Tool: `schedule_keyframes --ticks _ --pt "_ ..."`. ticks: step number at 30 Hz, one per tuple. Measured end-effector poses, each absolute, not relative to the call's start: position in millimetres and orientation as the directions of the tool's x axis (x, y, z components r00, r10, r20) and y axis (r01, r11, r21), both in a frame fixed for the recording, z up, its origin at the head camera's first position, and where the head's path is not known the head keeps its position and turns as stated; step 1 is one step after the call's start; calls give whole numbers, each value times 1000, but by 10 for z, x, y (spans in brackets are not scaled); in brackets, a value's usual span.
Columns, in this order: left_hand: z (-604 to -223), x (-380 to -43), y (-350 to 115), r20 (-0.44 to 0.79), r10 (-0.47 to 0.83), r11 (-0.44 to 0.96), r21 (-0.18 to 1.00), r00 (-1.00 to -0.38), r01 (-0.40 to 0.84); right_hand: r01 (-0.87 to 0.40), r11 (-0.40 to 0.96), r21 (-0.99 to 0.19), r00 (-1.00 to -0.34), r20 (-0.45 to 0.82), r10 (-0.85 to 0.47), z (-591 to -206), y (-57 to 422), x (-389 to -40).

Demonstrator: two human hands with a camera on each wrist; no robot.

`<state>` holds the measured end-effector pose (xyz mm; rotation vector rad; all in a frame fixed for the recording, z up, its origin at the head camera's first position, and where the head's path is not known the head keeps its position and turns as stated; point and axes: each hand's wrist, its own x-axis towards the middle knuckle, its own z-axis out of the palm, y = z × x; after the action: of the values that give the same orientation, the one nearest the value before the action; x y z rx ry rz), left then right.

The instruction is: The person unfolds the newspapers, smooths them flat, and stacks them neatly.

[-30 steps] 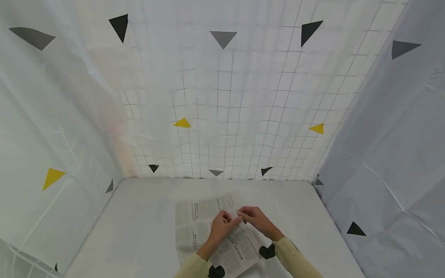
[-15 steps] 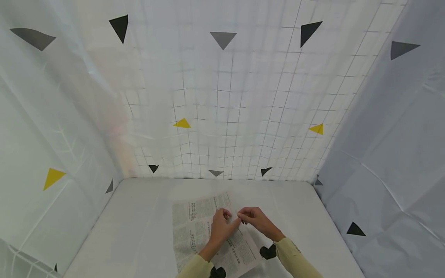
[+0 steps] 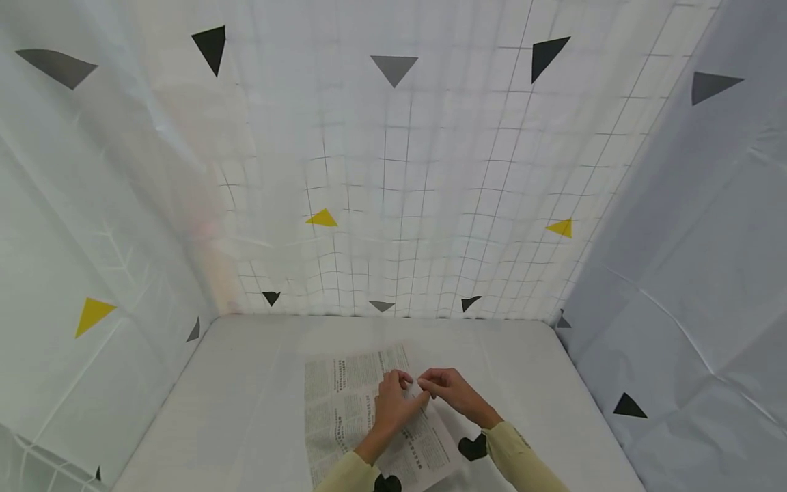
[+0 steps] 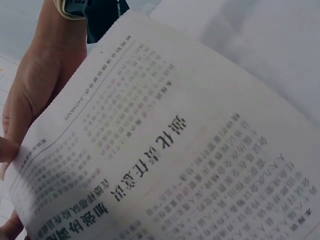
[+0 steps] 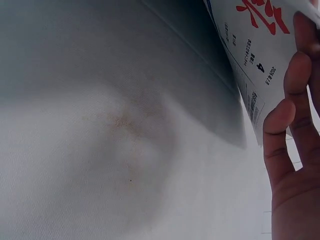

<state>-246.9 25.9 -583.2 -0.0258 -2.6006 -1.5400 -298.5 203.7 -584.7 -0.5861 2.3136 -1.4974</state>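
Over the near middle of a smooth white table point(image 3: 246, 403), look, a thin grey-white newspaper sheet point(image 3: 335, 410) in dense black print, one side lifted clear! And it's the right hand point(image 3: 458, 393) that has it, thumb and fingers pinching the edge, bold red lettering point(image 5: 262, 15) beside those fingertips. The left hand point(image 3: 390, 406) bends over the print, thumb towards its partner; whether it grips paper, I can't tell. Pale yellow sleeves point(image 3: 522, 465) on both arms.
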Motion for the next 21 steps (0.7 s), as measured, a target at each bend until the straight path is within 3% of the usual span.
schedule_keyframes --ticks 15,21 --pt "-5785 -2486 272 111 -86 466 883 -990 58 -148 376 -915 -865 -65 -498 -5918 1993 -2979" --pt "-5735 -2474 270 155 -84 433 895 -984 104 -158 357 -921 -861 -49 -507 -5958 1993 -2970"
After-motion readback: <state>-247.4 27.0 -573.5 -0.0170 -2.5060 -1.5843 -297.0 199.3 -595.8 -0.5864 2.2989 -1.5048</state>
